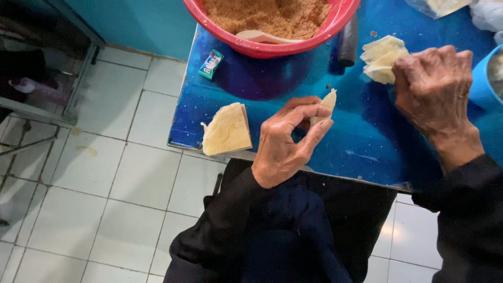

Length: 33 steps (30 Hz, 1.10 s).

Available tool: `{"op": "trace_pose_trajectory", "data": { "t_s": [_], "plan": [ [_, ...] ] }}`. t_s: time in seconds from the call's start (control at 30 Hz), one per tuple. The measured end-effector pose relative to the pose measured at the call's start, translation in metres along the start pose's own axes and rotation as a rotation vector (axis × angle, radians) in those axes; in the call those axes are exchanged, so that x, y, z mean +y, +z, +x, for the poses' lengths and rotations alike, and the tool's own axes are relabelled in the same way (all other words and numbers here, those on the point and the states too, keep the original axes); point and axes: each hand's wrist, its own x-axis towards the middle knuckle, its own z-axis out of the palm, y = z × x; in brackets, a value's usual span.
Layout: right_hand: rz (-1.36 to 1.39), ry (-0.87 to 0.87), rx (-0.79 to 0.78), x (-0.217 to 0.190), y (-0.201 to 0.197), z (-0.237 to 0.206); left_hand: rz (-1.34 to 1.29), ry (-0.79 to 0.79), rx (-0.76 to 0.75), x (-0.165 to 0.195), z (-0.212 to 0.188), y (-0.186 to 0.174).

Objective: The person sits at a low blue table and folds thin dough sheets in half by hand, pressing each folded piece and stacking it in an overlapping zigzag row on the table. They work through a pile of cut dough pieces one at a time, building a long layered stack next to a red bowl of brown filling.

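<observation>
My left hand [285, 141] pinches a folded pale wrapper [326, 105], its long axis upright, over the blue surface [367, 141]. My right hand [432, 89], fingers curled, rests on the loose wrapper stack [382, 57] to its left, nearer it than the other hand is.

Top edge: the round red plastic basin [293, 48] of brown crumbs is cut off. Right edge: your view loses most of the blue plastic tub [484, 78]. Your right hand [435, 89] hides part of the pale folded wrapper stack [381, 55]; its fingertips cannot be seen.
</observation>
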Motion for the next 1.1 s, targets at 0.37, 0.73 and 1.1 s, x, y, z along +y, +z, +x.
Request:
{"op": "trace_pose_trajectory", "data": {
  "t_s": [0.37,0.73,1.1],
  "plan": [
    [0.144,0.049,-0.038,-0.014,-0.012,-0.019,-0.001,0.014,-0.008,-0.003,-0.001,0.001],
    [0.297,0.239,-0.114,0.006,0.018,-0.04,0.005,0.04,-0.008,-0.003,-0.001,0.0],
    [0.329,0.22,-0.114,-0.002,-0.006,0.022,-0.073,-0.038,-0.019,-0.004,-0.005,0.0]
  ]
}}
